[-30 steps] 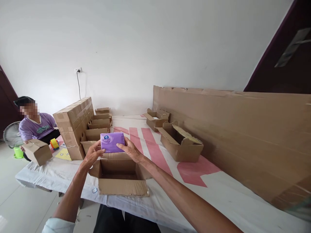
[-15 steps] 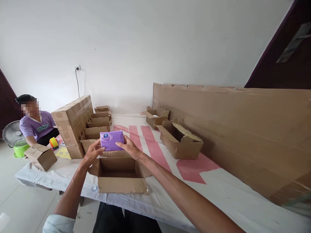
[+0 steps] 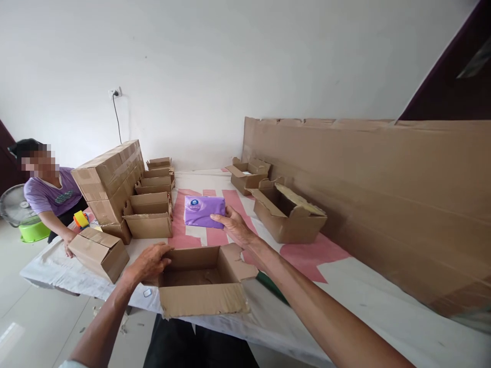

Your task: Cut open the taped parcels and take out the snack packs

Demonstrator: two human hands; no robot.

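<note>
A purple tissue pack [image 3: 203, 211] with a round blue logo is held up in my right hand [image 3: 238, 227], the thumb across its front and the fingers behind. It hangs above and behind an open cardboard box [image 3: 203, 301] at the front edge of the table. My left hand [image 3: 151, 263] is closed on the left rim of that box, near its far corner. Inside, the visible part of the box shows bare brown cardboard. Its right flap is folded outward.
A stack of taped cartons [image 3: 107, 189] and a row of open boxes [image 3: 149, 225] stand left. Open boxes [image 3: 291, 225] stand right, by a tall cardboard sheet [image 3: 368, 168]. A co-worker's hand [image 3: 69, 243] touches a closed carton [image 3: 97, 250]; a yellow tape dispenser [image 3: 81, 219] lies behind.
My left hand has let go of the tissue pack and moved down to the box's rim. My right hand carries the pack slightly right. The co-worker's closed carton has shifted right.
</note>
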